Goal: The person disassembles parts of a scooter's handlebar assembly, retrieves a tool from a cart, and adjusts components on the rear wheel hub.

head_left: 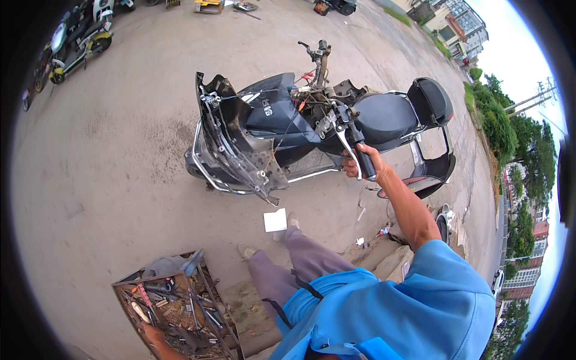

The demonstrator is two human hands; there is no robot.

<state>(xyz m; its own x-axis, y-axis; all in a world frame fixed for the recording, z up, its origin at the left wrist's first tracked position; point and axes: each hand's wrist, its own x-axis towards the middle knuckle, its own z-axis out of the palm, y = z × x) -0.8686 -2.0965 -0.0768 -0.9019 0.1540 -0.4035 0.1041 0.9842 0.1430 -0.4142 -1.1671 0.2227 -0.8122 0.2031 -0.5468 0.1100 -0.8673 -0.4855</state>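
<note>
Scooter [303, 137] lengthwise left-right, nose left

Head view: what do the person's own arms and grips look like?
On the right, a plain blue short sleeve; the right grip is ungloved, its wrist bare. The left grip also looks ungloved; no left sleeve shows.

The camera sits high on the worker's head, the left one of a side-by-side pair, and it looks steeply down over the blue shirt [414, 300] and the trousers [315, 255] toward the ground [120, 180]. The shirt looms very close to it; the scooter [273, 123], seen from above along its full length, lies farther out. Its wide fisheye lens bows straight edges and ends in a dark round rim. The frame leans, tipping buildings [535, 270] and sky [528, 36] along the right.
</note>
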